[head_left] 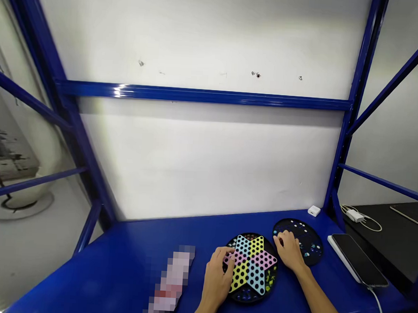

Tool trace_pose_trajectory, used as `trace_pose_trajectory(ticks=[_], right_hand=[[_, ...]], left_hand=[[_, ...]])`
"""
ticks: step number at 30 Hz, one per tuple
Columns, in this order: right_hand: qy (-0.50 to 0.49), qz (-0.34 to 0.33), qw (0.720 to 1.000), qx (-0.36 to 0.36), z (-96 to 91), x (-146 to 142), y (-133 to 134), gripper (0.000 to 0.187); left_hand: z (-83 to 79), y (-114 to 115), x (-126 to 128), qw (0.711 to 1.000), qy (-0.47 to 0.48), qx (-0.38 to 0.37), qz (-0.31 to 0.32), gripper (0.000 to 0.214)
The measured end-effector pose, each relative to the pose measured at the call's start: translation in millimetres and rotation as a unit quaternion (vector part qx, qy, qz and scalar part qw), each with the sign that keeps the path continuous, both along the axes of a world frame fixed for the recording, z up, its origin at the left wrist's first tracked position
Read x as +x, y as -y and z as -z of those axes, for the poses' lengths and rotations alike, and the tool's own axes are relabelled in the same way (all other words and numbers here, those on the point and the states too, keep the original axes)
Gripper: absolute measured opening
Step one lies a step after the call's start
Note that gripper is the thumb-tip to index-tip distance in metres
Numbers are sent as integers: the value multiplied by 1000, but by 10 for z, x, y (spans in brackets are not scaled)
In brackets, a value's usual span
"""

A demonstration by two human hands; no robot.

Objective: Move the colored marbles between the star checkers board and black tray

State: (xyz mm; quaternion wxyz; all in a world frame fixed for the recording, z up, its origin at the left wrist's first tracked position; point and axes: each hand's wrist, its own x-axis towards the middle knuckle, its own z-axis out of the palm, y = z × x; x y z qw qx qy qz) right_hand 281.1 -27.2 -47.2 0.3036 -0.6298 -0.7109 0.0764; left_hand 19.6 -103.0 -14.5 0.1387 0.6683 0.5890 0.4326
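A round black Chinese checkers board (246, 296) with a coloured star of holes lies on the blue bench top, with dark marbles in its rim. My left hand (217, 275) rests over the board's left side, its fingers on the pink and yellow points. Further right, my right hand (288, 249) lies with its fingertips on a round black tray (314, 252) that holds several small marbles. I cannot tell whether those fingers hold a marble.
A blurred, pixelated object (173, 279) lies left of the board. To the right, a black phone (356, 259) sits on a white block, trailing a white cable. A small white charger (314, 210) stands at the back. Blue steel uprights and a white wall enclose the bench.
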Motion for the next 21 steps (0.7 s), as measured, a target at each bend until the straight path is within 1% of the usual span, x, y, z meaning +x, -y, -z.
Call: trace_pose_trajectory(ticks=[3,6,8,10,11,12,13,14,15,17,19,21], right_hand=[[-89,21,996,1,12,12,-34,46],[-195,13,981,23,12,47,-107,49],[-296,32,953,50,-1,109,-172,52],[-404,84,909,57,-26,196,-226,57],[-444,112,887,56,-41,238,-241,59],[-466,133,873,58,-56,270,-244,60],[-469,141,869,66,-73,286,-235,59],[-455,135,877,80,-90,281,-212,56],[-427,116,892,96,-109,253,-176,52],[-351,48,928,114,-151,136,-66,42],[-272,-31,956,102,-197,-26,87,32],[-187,-86,976,77,-237,-171,266,26]], left_hand=[[-1,-4,-4,1000,5,-4,4,32],[1,-14,-11,1000,8,-4,5,34],[2,-20,-14,1000,8,-2,-2,34],[0,-23,-14,1000,7,2,-5,33],[-2,-23,-12,1000,6,2,-5,33],[-5,-22,-11,1000,5,3,-3,33],[-8,-20,-9,1000,4,4,-1,33],[-10,-17,-8,1000,3,4,-1,33],[-12,-13,-8,1000,1,4,-1,33],[-14,-8,-9,1000,-1,3,-3,33],[-13,-5,-11,1000,-3,0,-1,32],[-13,-5,-10,1000,-4,0,0,32]])
